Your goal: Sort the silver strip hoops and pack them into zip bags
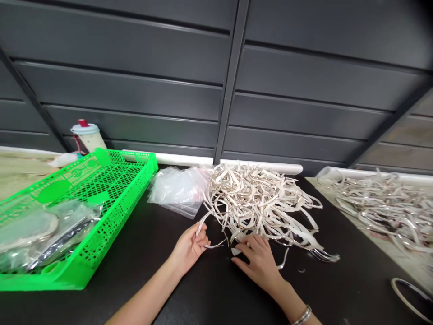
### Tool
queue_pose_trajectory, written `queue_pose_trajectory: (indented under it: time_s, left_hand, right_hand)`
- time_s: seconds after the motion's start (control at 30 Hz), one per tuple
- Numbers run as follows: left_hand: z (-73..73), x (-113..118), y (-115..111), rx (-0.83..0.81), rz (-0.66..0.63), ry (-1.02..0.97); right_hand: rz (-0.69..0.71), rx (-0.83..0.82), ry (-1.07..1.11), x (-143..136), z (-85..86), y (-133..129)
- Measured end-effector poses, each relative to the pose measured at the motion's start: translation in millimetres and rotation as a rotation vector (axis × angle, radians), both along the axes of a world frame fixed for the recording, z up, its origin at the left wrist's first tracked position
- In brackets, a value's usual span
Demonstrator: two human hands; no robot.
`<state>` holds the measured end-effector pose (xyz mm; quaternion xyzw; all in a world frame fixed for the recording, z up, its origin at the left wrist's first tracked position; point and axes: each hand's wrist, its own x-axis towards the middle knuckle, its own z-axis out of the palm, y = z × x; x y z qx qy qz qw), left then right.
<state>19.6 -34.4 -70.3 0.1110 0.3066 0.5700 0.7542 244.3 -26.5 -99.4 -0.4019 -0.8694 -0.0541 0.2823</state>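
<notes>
holding a pale strip [202, 224] in the left hand [191, 246], with fingers curled tight around it, beside the near left side of the tangled pile [260, 198]. resting the right hand [259, 259] at the near edge of the pile, with fingers bent among the loops; cannot tell any grip there. could snag on interlocked loops if pulled sideways, dragging neighbouring strips along or kinking the held length. might also sweep up the clear bags [179, 185], given their place against the pile's left side. could catch the left forearm on the green basket [128, 205] with a wide swing left. blocked at the far side by the dark panelled wall [189, 63] and white roll [189, 160]. more open on the near side, over the bare black tabletop [209, 298], and to the right, short of the second pile [395, 203].
</notes>
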Motion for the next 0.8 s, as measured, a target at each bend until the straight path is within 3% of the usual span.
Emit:
queue_pose_trajectory:
  time_s: [0.1, 0.17, 0.4, 0.53, 0.6, 0.67, 0.8]
  left_hand:
    - [0.1, 1.5, -2.2, -0.007, -0.037, -0.046]
    - [1.1, 0.4, -4.2, -0.003, -0.049, -0.068]
    - [6.5, -4.0, -9.3, 0.053, -0.054, -0.113]
    - [9.0, -6.2, -7.6, 0.013, -0.032, -0.125]
    - [10.8, -11.1, -5.0, -0.026, -0.004, -0.157]
    - [12.7, -18.6, -1.6, -0.043, 0.038, -0.201]
    - [13.8, -33.4, 4.9, -0.006, 0.124, -0.266]
  right_hand:
    - [-0.007, 0.016, -0.042, -4.9, 1.2, -3.3]
    - [0.025, -0.029, 0.077, -6.1, 6.9, -3.8]
    - [0.111, -0.678, 0.855, -12.6, 29.4, 8.3]
    - [0.099, -0.753, 1.081, -9.7, 22.9, 16.1]
    - [0.09, -0.799, 0.994, -6.4, 18.8, 14.9]
    - [0.135, -0.837, 0.76, -6.5, 16.7, 9.9]
    - [0.226, -0.628, 0.321, -15.6, 17.9, -1.4]
